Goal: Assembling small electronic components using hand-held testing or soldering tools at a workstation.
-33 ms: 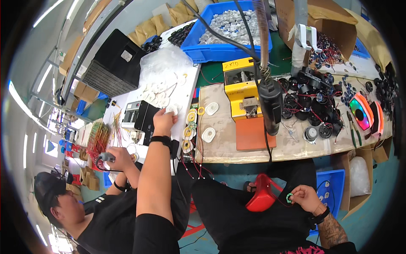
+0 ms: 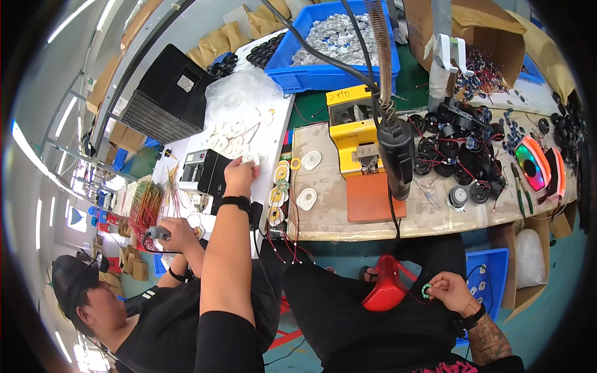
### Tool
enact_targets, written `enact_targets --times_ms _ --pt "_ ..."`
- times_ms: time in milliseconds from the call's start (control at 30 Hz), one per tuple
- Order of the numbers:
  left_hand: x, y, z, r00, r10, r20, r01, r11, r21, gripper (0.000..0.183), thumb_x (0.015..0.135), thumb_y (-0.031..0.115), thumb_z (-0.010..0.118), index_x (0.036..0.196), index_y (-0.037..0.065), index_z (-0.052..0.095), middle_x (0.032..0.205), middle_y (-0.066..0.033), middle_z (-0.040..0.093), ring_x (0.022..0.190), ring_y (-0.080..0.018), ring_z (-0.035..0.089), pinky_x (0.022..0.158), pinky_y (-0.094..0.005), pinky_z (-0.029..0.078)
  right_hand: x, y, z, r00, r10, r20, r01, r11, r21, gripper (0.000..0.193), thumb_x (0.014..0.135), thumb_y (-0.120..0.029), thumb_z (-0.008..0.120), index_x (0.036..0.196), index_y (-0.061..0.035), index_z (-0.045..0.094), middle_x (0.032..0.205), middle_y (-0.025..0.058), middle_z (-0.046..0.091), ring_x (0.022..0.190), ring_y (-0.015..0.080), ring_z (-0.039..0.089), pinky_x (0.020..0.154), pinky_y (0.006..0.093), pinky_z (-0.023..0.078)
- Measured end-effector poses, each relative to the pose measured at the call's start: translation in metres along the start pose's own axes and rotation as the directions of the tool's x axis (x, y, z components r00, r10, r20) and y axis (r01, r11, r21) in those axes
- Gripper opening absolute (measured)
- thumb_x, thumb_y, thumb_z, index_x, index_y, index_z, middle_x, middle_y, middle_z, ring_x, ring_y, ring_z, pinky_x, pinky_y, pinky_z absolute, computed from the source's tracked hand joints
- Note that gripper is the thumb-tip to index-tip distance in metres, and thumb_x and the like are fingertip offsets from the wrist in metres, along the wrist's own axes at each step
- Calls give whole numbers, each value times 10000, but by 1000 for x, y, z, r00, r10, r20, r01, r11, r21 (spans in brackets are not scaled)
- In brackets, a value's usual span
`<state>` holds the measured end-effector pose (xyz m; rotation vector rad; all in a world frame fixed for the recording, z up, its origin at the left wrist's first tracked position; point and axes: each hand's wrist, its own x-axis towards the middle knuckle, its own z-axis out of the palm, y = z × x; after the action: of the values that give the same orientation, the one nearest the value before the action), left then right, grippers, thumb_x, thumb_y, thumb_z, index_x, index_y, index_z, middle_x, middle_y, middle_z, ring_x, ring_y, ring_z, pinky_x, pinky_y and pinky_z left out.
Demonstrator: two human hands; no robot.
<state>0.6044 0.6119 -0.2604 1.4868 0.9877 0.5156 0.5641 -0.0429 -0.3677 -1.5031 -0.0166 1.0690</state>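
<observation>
My left hand [image 2: 239,177] reaches over the white table on the left, fingers closed on a white round plastic part [image 2: 250,159] at the edge of a pile of similar white parts [image 2: 233,140]. Low on the right, above my thigh, my right hand [image 2: 450,291] pinches a small green ring-shaped circuit board [image 2: 426,291]. A thin red wire runs from near this ring towards a glossy red shell [image 2: 384,292] lying in my lap. To the right of my left hand, a strip of yellow-and-white round pieces [image 2: 277,196] has red wires hanging down.
A co-worker's hand [image 2: 177,235] grips a grey tool beside my left forearm. Ahead stand a yellow machine [image 2: 354,140], a hanging black-handled tool [image 2: 396,155] and a blue bin [image 2: 311,78]. Black speakers [image 2: 451,140] and green-handled pliers [image 2: 521,193] lie right; two white discs [image 2: 306,198] lie nearer.
</observation>
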Motion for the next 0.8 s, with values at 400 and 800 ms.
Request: enact_targets --times_ms 400,800 --pt "18 -3 32 960 251 -121 15 386 922 744 821 531 787 1163 -124 700 1160 -326 730 1141 -435 713 985 -444 557 15 -2 -5 1000 16 19 -18 994 107 119 943 15 753 1042 8 686 866 52 762 779 96 727 719 240 587" --pt "-66 13 39 994 110 28 -111 993 49 213 956 185 785 1061 25 692 928 -37 728 671 -63 583 615 -229 490 -4 -93 31 979 -122 164 131 990 -46 148 938 27 758 1076 35 705 933 56 752 843 98 730 762 239 593"
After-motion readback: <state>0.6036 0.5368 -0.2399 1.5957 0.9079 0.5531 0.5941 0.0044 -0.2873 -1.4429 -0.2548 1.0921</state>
